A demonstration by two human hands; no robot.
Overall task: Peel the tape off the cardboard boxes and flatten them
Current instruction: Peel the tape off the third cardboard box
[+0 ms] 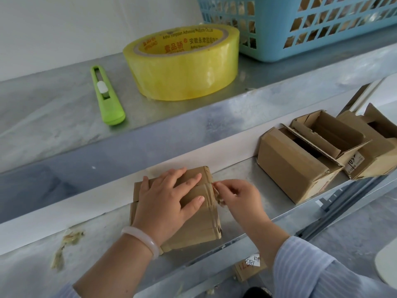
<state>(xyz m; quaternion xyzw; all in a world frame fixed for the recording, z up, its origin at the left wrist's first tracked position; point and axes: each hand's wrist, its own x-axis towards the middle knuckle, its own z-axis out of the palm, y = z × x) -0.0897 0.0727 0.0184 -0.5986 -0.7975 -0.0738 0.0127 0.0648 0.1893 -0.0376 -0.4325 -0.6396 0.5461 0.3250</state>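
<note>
Fingers [221,187] of the right hand [238,198] are pinched narrow on a crumpled bit of tape [218,195] at the right edge of the closed cardboard box [193,218]; thumb and forefinger meet right at the seam between its two top flaps. The left hand [165,203] lies flat on top of that box with its fingers spread wide, pressing down and gripping nothing. A pale bangle [142,239] circles the left wrist, and a striped light sleeve [311,269] covers the right forearm.

The box rests on the lower metal shelf [103,254], near its front edge. To the box's left on that shelf lie some yellowish scraps of peeled tape [64,246]. To the box's right, well apart from it, stands a cluster of opened cardboard boxes [326,151] with their flaps up, packed against one another.

Above and behind the box runs the upper shelf [53,108]. On it, up and to the left of the box, lies a green utility knife [106,95]; just right of the knife sits a large roll of yellowish packing tape [182,63], and behind the roll, to the right, a blue plastic basket [300,24] touches or nearly touches it. Below the box's shelf, a small carton with handwritten numbers [250,268] shows.
</note>
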